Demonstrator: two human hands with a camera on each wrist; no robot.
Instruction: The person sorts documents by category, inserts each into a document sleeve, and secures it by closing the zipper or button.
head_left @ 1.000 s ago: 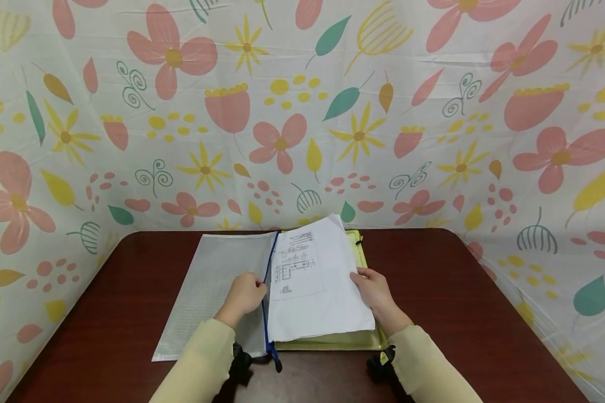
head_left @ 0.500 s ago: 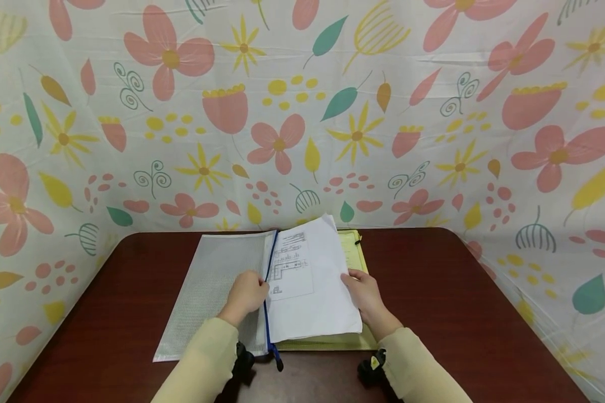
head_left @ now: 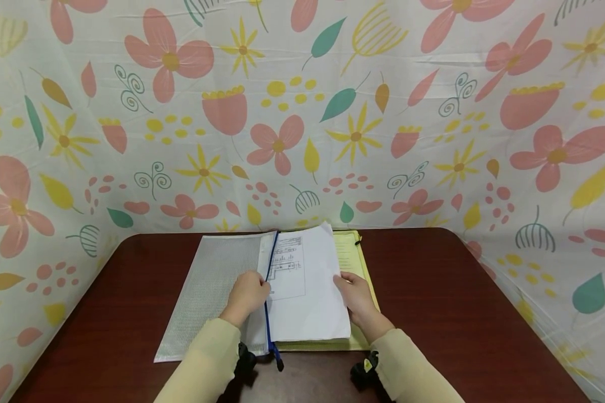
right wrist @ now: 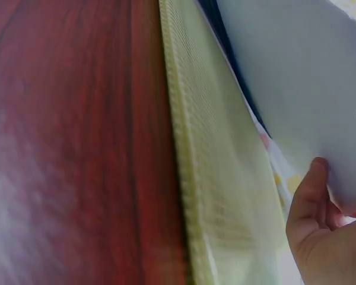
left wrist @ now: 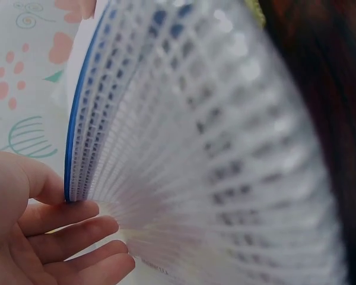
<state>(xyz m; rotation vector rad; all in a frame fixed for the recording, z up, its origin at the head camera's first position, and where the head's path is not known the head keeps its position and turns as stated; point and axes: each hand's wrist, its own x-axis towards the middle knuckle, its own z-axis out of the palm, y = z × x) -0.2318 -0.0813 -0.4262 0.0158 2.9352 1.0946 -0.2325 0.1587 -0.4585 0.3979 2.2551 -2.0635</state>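
Two hands: the left hand [head_left: 247, 294] and the right hand [head_left: 355, 294]. Two mesh pouches: one white pouch [head_left: 209, 285] with a blue zip, one yellow pouch [head_left: 353, 260]. One stack of paper [head_left: 307, 296]; the sheets in it cannot be counted. One table [head_left: 459, 313]. One floral cloth [head_left: 302, 112] behind.

Translucent mesh plastic pouch [head_left: 209, 291], matt white paper [head_left: 310, 302], glossy wooden table [head_left: 459, 302].

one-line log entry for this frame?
left hand: pinches pouch edge | right hand: holds papers, partly inside pouch | yellow pouch: under papers
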